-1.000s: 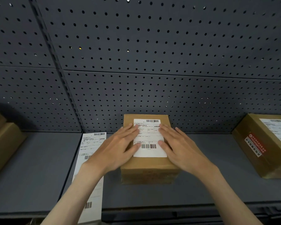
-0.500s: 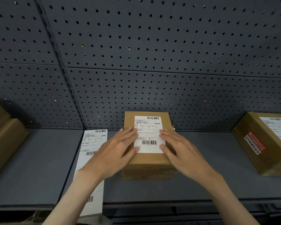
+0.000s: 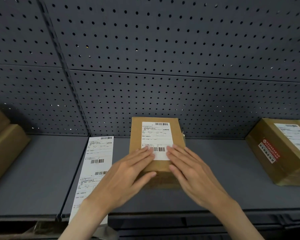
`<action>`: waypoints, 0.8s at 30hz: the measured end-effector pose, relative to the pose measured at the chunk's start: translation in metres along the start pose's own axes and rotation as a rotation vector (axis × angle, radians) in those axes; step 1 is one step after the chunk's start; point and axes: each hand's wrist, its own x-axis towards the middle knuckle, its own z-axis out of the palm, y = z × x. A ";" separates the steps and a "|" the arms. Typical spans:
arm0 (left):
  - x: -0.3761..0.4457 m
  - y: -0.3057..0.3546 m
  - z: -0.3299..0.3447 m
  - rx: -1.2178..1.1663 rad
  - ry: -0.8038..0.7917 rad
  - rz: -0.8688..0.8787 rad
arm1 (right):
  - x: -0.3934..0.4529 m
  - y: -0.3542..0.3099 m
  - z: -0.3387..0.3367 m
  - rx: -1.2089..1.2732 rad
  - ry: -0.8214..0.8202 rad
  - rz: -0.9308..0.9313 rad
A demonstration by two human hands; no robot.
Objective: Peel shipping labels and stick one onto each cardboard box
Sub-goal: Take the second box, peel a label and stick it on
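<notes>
**Item: box with label, both hands flat**

A cardboard box (image 3: 157,153) is sitting mid-shelf (image 3: 223,174) against the pegboard wall (image 3: 163,49), wearing a white shipping label (image 3: 157,139) on top. The left hand (image 3: 126,177) and right hand (image 3: 192,172) are lying flat, each grip released, fingertips pressing the label's lower edge. A label strip (image 3: 95,168) is lying just left of the box. A second labelled box (image 3: 284,151) is sitting far right; plain boxes (image 3: 3,144) far left.

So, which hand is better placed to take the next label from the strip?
Probably the left hand. The label strip lies on the shelf directly beside it, to the left of the middle box. The right hand would have to cross over that box.
</notes>
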 end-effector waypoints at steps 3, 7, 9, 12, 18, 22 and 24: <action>-0.005 0.003 0.006 0.012 0.013 0.046 | -0.003 -0.009 0.006 0.027 -0.001 -0.085; -0.017 -0.006 0.005 -0.027 0.097 0.011 | -0.010 -0.001 0.002 -0.023 0.066 -0.054; -0.021 -0.008 0.002 -0.046 0.135 -0.032 | -0.012 0.002 -0.003 -0.067 0.076 -0.037; -0.021 -0.005 0.004 -0.104 0.216 -0.112 | -0.013 0.001 -0.005 0.022 0.147 0.036; -0.014 0.004 0.024 -0.853 0.472 -0.576 | -0.011 0.001 0.006 0.999 0.274 0.658; -0.011 0.015 0.044 -1.062 0.475 -0.659 | -0.005 -0.005 0.026 1.263 0.238 0.735; -0.010 0.021 0.052 -1.062 0.488 -0.674 | -0.004 -0.010 0.034 1.258 0.235 0.757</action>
